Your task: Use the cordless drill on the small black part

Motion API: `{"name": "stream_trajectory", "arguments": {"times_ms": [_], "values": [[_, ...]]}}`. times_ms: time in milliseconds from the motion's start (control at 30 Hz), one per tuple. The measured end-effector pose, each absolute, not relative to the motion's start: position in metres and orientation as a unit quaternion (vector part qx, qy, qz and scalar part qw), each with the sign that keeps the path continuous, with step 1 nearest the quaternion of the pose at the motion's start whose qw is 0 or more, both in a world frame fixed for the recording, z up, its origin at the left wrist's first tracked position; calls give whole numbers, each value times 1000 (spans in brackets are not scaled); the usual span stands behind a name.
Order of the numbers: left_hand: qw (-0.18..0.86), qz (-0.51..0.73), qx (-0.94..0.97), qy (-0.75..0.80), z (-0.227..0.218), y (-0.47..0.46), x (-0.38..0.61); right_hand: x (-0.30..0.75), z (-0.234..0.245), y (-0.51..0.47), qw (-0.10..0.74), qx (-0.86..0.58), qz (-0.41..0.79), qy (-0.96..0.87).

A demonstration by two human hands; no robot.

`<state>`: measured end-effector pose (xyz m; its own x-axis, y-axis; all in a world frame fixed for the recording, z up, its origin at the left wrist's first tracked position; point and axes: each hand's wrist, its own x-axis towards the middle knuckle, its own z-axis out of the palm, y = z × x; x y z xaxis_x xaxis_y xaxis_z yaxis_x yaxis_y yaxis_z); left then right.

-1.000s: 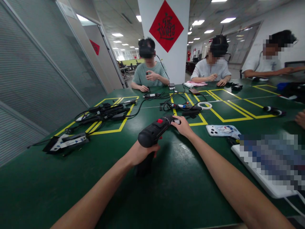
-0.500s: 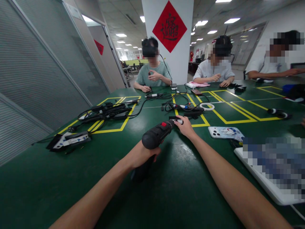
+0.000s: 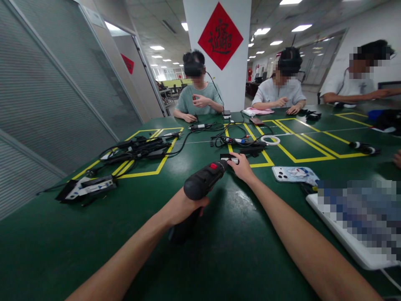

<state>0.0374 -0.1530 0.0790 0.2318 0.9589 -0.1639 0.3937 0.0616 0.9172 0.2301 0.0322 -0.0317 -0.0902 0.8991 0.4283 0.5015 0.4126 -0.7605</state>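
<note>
My left hand (image 3: 185,207) is wrapped round the grip of a black cordless drill (image 3: 203,180) with a red switch on top. Its chuck points away from me and slightly right. At the drill's tip, my right hand (image 3: 242,166) has its thumb and fingers closed on a small black-and-white part (image 3: 232,159). The fingers and the chuck hide much of that part, and I cannot tell whether the bit touches it.
A bundle of black cables and devices (image 3: 140,148) lies left on the green table (image 3: 125,251), near a black-and-white bracket (image 3: 90,188). More cables (image 3: 238,141) lie ahead. At right are a phone (image 3: 294,174) and a white-edged laptop (image 3: 341,240). Several people sit across.
The whole view has shifted slightly, moving things a little to the left. Both hands, the drill and the small part keep nearly the same positions relative to each other.
</note>
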Motion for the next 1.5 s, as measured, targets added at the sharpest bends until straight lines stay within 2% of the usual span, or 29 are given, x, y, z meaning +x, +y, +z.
{"name": "stream_trajectory", "arguments": {"times_ms": [800, 1500], "values": [[519, 273, 599, 545, 72, -153, 37, 231, -36, 46, 437, -427, 218, -761], [517, 279, 610, 532, 71, -152, 39, 232, -38, 47, 431, -429, 203, -768]]}}
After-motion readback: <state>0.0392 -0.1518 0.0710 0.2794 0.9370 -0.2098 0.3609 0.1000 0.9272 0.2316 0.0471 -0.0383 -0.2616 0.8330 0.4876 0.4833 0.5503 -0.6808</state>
